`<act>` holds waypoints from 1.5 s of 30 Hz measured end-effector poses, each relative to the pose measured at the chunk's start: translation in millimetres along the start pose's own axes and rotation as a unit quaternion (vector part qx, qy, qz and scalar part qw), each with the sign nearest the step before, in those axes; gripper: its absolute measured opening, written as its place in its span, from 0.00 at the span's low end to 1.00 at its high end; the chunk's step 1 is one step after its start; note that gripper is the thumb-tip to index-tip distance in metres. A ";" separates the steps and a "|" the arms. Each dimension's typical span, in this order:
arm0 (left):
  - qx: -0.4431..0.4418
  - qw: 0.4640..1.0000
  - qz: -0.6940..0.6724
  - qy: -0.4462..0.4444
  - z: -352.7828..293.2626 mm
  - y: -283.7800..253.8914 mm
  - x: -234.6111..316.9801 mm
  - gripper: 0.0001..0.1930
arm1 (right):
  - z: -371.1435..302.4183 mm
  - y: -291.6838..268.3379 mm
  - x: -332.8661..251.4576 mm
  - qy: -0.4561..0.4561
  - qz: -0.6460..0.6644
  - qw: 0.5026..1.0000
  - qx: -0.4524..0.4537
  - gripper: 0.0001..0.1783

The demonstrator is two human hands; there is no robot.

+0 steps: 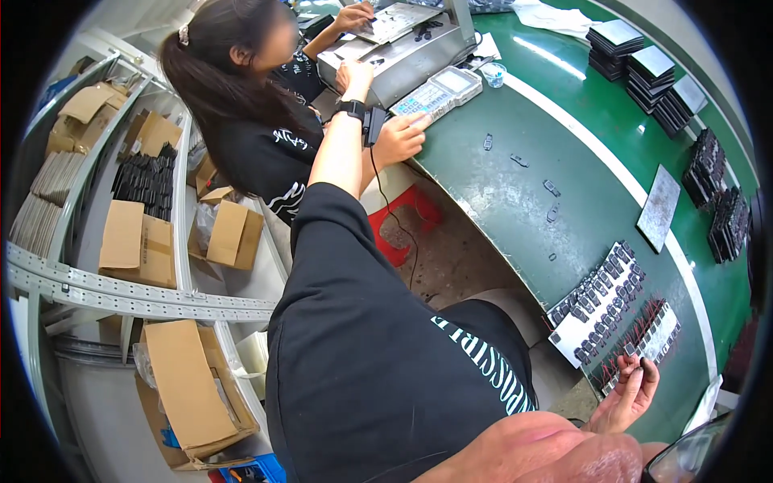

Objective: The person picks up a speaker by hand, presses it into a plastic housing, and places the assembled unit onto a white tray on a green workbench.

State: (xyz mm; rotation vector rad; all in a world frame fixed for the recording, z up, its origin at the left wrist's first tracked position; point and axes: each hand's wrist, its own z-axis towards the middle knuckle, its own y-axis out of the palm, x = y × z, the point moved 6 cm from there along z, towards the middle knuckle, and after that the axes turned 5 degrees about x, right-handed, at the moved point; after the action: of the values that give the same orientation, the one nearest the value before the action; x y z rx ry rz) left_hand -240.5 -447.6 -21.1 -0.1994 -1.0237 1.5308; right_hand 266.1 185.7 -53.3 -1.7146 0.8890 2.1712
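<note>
My left arm, in a black sleeve and with a black watch (349, 108), reaches up to a grey metal bench fixture (385, 72). At its edge my left hand (354, 76) is closed; what its fingers hold is too small to make out. A small black box (374, 125) with a thin cable sits by that wrist. At the lower right, my right hand (632, 394) pinches a small dark part with red wires (630, 349) above a white board of similar wired parts (660, 334). Beside it lies a white sheet bearing rows of small black pieces (573, 330).
A co-worker (241, 105) sits at left, one hand (403, 137) at a white-grey meter (439, 92). Loose black pieces (551, 187) dot the green table (491, 193). Flat dark stacks (616, 48) and a grey plate (659, 208) lie right. Shelves hold cardboard boxes (189, 382); a red stool (394, 233) stands below.
</note>
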 end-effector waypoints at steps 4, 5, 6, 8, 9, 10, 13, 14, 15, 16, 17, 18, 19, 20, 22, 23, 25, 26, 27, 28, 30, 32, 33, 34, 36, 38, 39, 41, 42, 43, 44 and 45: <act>0.063 0.990 -0.073 0.105 -62.7 -73.6 93.5 0.16 | -0.6 1.2 0.5 0.014 -0.006 1.000 0.009 0.11; -0.067 0.979 -0.150 0.120 -99.1 -89.9 138.2 0.18 | -0.2 1.5 1.0 0.015 -0.013 1.000 0.018 0.11; -0.115 0.930 -0.340 0.073 -155.4 -138.5 169.2 0.15 | 1.8 9.7 3.4 0.024 -0.011 1.000 -0.004 0.10; -0.083 0.823 -0.317 0.464 -260.0 -168.8 232.7 0.08 | 4.9 23.4 8.3 0.041 -0.012 0.998 -0.037 0.10; -0.204 0.757 -0.413 0.463 -308.3 -188.6 248.3 0.12 | 7.3 30.0 10.9 0.043 -0.010 0.998 -0.041 0.10; -0.318 0.735 -0.457 0.387 -351.9 -195.1 253.3 0.17 | 9.0 36.5 15.8 0.058 -0.010 0.997 -0.049 0.10; -0.427 0.637 -0.511 0.389 -424.5 -214.1 271.7 0.21 | 8.5 45.0 20.3 0.079 -0.021 0.995 -0.051 0.09; -0.425 0.636 -0.513 0.389 -433.8 -214.9 275.0 0.21 | 7.6 45.6 21.4 0.090 -0.027 0.994 -0.060 0.09; -0.441 0.619 -0.534 0.372 -441.6 -214.3 277.0 0.20 | 6.4 45.8 22.5 0.101 -0.033 0.992 -0.070 0.09; -0.455 0.600 -0.554 0.355 -446.8 -213.1 277.6 0.19 | 5.0 46.5 24.5 0.111 -0.039 0.990 -0.080 0.09; -0.468 0.581 -0.574 0.337 -451.0 -211.5 278.0 0.18 | 4.0 45.5 24.4 0.108 -0.040 0.990 -0.081 0.09; -0.466 0.581 -0.575 0.339 -454.7 -210.0 278.3 0.18 | 2.5 43.3 24.4 0.106 -0.044 0.990 -0.077 0.09; -0.462 0.574 -0.587 0.336 -455.9 -210.9 277.8 0.18 | 0.0 41.8 24.5 0.106 -0.050 0.990 -0.072 0.09; -0.459 0.567 -0.598 0.333 -456.9 -211.6 277.0 0.17 | -1.7 41.3 24.8 0.107 -0.055 0.991 -0.067 0.09; -0.458 0.558 -0.609 0.329 -458.6 -210.2 275.0 0.16 | -1.8 42.8 25.5 0.104 -0.059 0.990 -0.073 0.10; -0.449 0.560 -0.617 0.324 -458.8 -212.6 275.6 0.16 | -3.7 43.0 21.7 0.105 -0.069 0.989 -0.076 0.10; -0.436 0.557 -0.634 0.312 -459.5 -213.9 277.1 0.15 | -4.3 47.2 18.2 0.114 -0.088 0.987 -0.066 0.11; -0.448 0.547 -0.638 0.305 -458.2 -208.2 276.7 0.15 | 4.2 53.9 21.7 0.108 -0.058 0.991 -0.059 0.11; -0.425 0.573 -0.623 0.320 -453.8 -208.4 275.9 0.14 | 7.2 55.7 20.6 0.107 -0.036 0.993 -0.045 0.12; -0.405 0.593 -0.607 0.340 -452.6 -210.0 276.4 0.14 | 7.7 56.1 21.3 0.124 -0.064 0.989 -0.044 0.13; -0.394 0.610 -0.583 0.363 -453.5 -211.1 270.0 0.14 | 9.4 57.5 29.3 0.151 -0.099 0.983 -0.026 0.14; -0.370 0.631 -0.559 0.392 -461.0 -210.2 267.9 0.13 | 6.0 71.8 37.3 0.154 -0.124 0.975 -0.104 0.14; -0.357 0.635 -0.557 0.399 -466.2 -209.3 265.7 0.13 | 4.6 67.1 41.0 0.160 -0.129 0.975 -0.089 0.14; -0.339 0.643 -0.555 0.406 -467.9 -208.6 265.1 0.12 | 5.7 65.9 42.4 0.156 -0.134 0.974 -0.098 0.13; -0.327 0.645 -0.555 0.411 -465.8 -208.2 267.5 0.12 | 4.7 62.5 43.7 0.149 -0.142 0.972 -0.117 0.12; -0.302 0.657 -0.539 0.432 -450.8 -204.2 271.1 0.10 | 4.7 57.6 39.1 0.157 -0.149 0.972 -0.092 0.11; -0.285 0.669 -0.526 0.441 -439.4 -198.7 267.8 0.09 | 5.5 57.7 37.8 0.161 -0.152 0.972 -0.082 0.10; -0.281 0.708 -0.445 0.470 -405.1 -165.8 260.3 0.09 | 3.0 52.1 32.5 0.167 -0.157 0.971 -0.065 0.10; -0.273 0.746 -0.377 0.477 -388.3 -145.9 255.3 0.09 | 3.0 47.6 29.0 0.154 -0.138 0.977 -0.056 0.09; -0.260 0.780 -0.307 0.480 -371.5 -126.3 250.1 0.09 | 3.8 44.8 25.8 0.140 -0.120 0.982 -0.048 0.09; -0.264 0.788 -0.274 0.485 -357.7 -109.4 248.2 0.10 | 3.7 42.1 24.3 0.126 -0.099 0.986 -0.041 0.09; -0.267 0.795 -0.240 0.490 -348.1 -94.8 247.6 0.11 | 2.7 40.5 25.0 0.127 -0.098 0.986 -0.040 0.09</act>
State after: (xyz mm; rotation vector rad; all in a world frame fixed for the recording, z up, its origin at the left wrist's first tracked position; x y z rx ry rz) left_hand -13.2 -75.6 -59.7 -0.9468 -0.5380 0.4690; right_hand 235.3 150.8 -63.8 -2.0565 0.6639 1.9153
